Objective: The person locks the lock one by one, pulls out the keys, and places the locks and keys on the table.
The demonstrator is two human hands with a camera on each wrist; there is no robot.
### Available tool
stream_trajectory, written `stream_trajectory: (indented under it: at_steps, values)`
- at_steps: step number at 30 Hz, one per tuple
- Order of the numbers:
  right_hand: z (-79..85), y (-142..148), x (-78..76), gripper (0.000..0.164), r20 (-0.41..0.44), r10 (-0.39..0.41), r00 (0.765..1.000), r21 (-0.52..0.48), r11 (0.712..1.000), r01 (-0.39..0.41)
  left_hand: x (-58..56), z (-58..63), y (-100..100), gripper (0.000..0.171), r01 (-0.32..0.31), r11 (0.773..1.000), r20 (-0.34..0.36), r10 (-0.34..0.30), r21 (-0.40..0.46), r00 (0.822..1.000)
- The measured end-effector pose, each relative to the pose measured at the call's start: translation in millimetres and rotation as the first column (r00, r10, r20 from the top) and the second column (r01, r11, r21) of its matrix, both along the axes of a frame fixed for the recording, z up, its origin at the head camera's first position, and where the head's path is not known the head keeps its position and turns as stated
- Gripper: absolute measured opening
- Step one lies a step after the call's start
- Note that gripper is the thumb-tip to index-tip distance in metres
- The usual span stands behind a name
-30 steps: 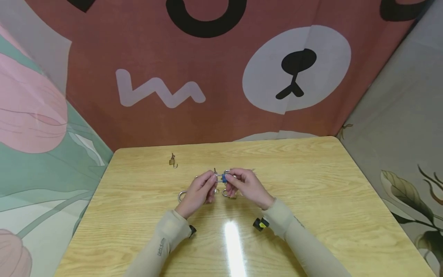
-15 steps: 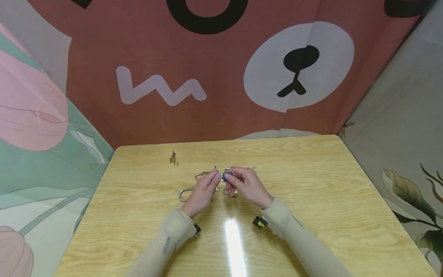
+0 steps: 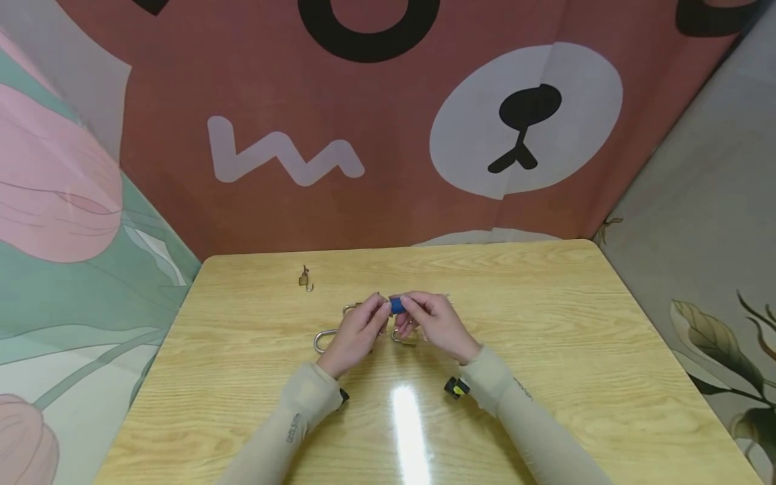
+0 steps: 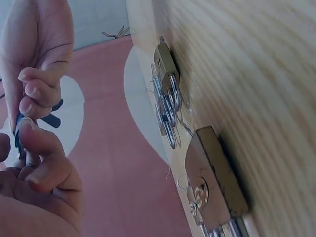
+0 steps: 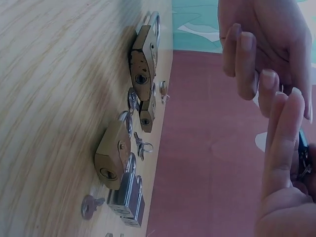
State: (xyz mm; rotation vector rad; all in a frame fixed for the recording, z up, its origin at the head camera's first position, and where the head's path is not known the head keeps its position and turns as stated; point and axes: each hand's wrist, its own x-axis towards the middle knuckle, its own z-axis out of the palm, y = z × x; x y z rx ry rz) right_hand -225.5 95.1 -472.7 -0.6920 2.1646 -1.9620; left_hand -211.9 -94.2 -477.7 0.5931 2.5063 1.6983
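Note:
A small blue padlock (image 3: 397, 306) is held above the table between my two hands. My right hand (image 3: 439, 325) pinches its blue body from the right. My left hand (image 3: 358, 331) grips the other end, where the fingers hide the shackle. In the left wrist view a dark key-like piece (image 4: 51, 120) sticks out beside the fingertips. Under the hands lie a large brass padlock (image 5: 143, 64), a smaller brass padlock (image 5: 147, 114) and another brass padlock (image 5: 113, 153).
Two silver padlocks (image 5: 126, 196) lie beside the brass ones, with loose keys (image 5: 142, 146) around. Apart from them, a small brass padlock (image 3: 304, 277) with its shackle hanging out lies at the back left. A printed cloth (image 3: 291, 222) hangs behind the table (image 3: 242, 377).
The shackle's bare bars, visible between the hands earlier, are now covered by my left fingers, which have moved right toward the blue body. More of the blue body's face shows.

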Motion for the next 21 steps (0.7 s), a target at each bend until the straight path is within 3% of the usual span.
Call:
stream_trajectory:
  at_steps: [8,17,21]
  values:
    - [-2.6,-1,0.7,0.035,-0.041,0.05,0.998,0.0,0.999,-0.05,-3.7,-0.9,7,0.028,0.017,0.999,-0.069,-0.02,-0.042,0.997]
    - [-3.2,2,-0.5,0.03,-0.038,-0.029,0.999,0.063,0.997,0.032,-4.6,0.4,7,0.027,0.037,0.999,-0.04,-0.039,-0.033,0.998]
    - [10.2,2,5.7,0.028,-0.079,-0.035,0.996,0.09,0.995,0.043,-5.6,0.0,8,0.029,0.031,0.999,-0.048,-0.033,-0.044,0.998]
